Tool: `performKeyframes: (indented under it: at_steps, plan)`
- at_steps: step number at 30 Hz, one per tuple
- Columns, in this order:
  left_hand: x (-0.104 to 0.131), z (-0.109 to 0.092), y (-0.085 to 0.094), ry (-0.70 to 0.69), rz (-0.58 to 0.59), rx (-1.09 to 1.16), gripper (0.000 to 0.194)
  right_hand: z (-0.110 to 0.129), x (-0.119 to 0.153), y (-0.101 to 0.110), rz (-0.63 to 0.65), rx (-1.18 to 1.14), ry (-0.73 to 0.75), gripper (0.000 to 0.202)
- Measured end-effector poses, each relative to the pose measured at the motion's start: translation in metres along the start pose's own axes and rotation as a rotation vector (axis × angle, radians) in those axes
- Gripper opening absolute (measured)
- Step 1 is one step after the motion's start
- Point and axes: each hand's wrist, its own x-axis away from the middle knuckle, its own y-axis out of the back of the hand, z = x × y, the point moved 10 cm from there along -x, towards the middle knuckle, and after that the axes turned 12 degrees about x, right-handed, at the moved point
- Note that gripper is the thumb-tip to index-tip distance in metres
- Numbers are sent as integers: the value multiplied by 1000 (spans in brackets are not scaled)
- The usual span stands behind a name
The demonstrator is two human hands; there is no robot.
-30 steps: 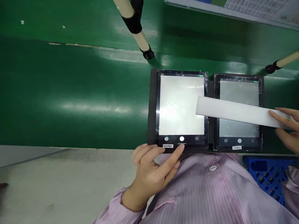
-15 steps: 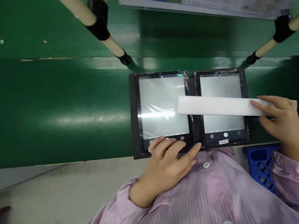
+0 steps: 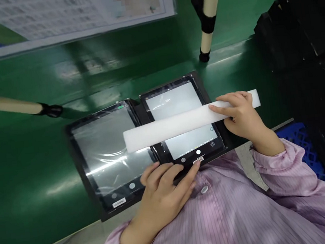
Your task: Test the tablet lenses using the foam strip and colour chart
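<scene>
Two tablets lie side by side in a dark tray point(image 3: 85, 189) at the table's near edge. The left tablet point(image 3: 107, 151) has a pale lit screen under crinkled clear film. The right tablet point(image 3: 188, 144) shows a camera-like screen with round buttons along its bottom. My right hand point(image 3: 242, 115) is closed around the right end of a white foam strip point(image 3: 169, 131), which spans above the right tablet and reaches over the left one. My left hand point(image 3: 164, 188) holds nothing; its fingers are apart over the tablets' lower edges, one fingertip by the right tablet's small label.
A framed printed sheet point(image 3: 65, 15) stands at the back on cream pipe legs point(image 3: 207, 34) with black joints. Dark stacked trays point(image 3: 304, 55) rise on the right. Beneath them is a blue plastic crate or pallet point(image 3: 296, 142). The tabletop point(image 3: 24, 173) is green.
The camera view has turned and shifted right, bringing the dark stack into view. My left hand has moved from the left tablet toward the right one. The foam strip remains in my right hand.
</scene>
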Motion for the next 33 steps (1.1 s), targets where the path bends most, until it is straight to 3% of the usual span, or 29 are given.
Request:
performKeyframes:
  at_steps: [6,16,22,27,30,32,33]
  plan:
    - [23,19,5,92,-26,15,32,3,3,2,-23,-39,19,60]
    - [29,22,7,119,-3,-41,32,6,9,7,-56,8,33,58]
    - [53,31,14,201,-99,-58,37,-4,23,7,-39,25,8,57]
    - [80,34,26,285,-170,-143,36,-50,71,21,-92,148,-131,72]
    - [94,40,33,365,-209,-208,33,-87,117,40,-317,263,-328,92]
    - [100,42,35,391,-233,-224,35,-106,147,48,-510,218,-437,91]
    - [101,43,35,396,-249,-229,35,-111,156,46,-536,199,-465,86]
